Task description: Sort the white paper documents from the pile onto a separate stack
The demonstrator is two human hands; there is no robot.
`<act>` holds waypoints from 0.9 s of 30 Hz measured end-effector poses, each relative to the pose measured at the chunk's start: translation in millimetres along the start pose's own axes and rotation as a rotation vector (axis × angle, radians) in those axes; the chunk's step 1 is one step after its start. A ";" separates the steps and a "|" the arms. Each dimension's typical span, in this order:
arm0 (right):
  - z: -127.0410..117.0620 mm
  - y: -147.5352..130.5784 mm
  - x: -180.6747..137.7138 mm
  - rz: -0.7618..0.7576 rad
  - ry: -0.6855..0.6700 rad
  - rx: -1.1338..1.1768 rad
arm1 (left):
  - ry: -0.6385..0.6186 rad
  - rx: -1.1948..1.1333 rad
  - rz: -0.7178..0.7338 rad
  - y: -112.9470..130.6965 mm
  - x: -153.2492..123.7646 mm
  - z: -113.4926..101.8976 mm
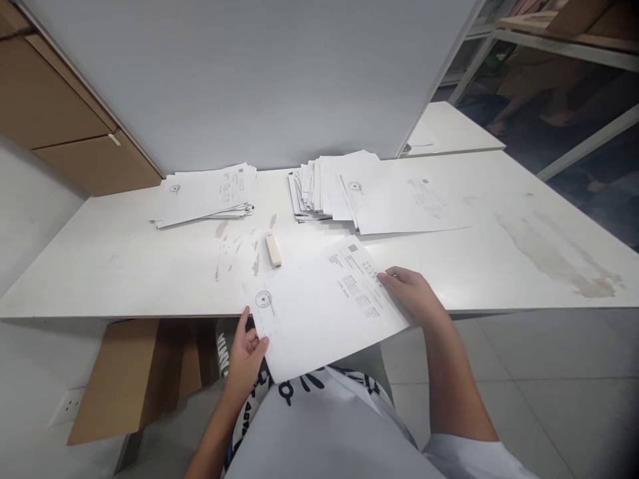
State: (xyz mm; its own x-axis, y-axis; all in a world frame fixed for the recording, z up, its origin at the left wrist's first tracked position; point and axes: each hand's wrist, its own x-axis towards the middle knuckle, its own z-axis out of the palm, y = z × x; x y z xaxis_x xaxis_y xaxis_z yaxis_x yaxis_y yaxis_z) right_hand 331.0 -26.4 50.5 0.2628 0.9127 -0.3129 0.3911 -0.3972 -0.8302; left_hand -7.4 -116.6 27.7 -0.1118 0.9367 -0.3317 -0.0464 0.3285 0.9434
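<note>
A white printed sheet of paper [314, 316] with a round star stamp and small blocks of text is held between my two hands, partly over the table's front edge. At its lower left edge, my left hand [246, 352] pinches the paper between thumb and fingers. My right hand [407, 291] grips the opposite edge, thumb on top. Just beyond the sheet lies a small cream-coloured stick-like object [273, 251]. Farther back are a left stack of stamped papers [204, 193] and a thicker, untidy right stack [319, 189], with a stamped sheet [399, 203] lying at its right.
The white table [499, 266] has brownish worn patches. A grey panel [249, 80] rises behind it. Cardboard boxes [64, 113] stand at the left, and an open carton [120, 379] sits under the table. A metal-framed shelf [574, 46] is at the far right.
</note>
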 end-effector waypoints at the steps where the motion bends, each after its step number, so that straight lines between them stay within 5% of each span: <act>1: 0.5 -0.3 -0.2 0.000 0.007 0.010 | 0.016 0.010 0.007 0.6 1.0 0.6; 6: 0.4 -3.2 -2.9 0.015 0.030 0.022 | 0.172 0.091 -0.002 12.2 15.5 1.1; 10: 0.2 -3.5 -4.1 0.030 0.017 0.076 | 0.225 0.442 0.059 36.8 26.0 -1.4; 16: 3.2 2.6 4.2 -0.024 0.022 0.051 | 0.299 0.963 0.371 75.2 47.3 15.5; 22: 5.7 1.8 8.8 -0.041 0.022 0.036 | 0.077 0.989 0.719 106.6 125.4 60.3; 27: 9.5 -1.8 6.5 -0.053 0.055 0.060 | -0.107 1.191 0.697 109.7 183.3 79.6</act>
State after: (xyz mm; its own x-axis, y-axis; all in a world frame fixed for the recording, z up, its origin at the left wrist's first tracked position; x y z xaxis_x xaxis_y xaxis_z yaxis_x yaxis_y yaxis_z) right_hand 323.6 -18.9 45.5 0.2920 0.9249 -0.2436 0.3524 -0.3408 -0.8716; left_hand 46.0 100.8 71.0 0.3170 0.9354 0.1566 0.8604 -0.3530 0.3675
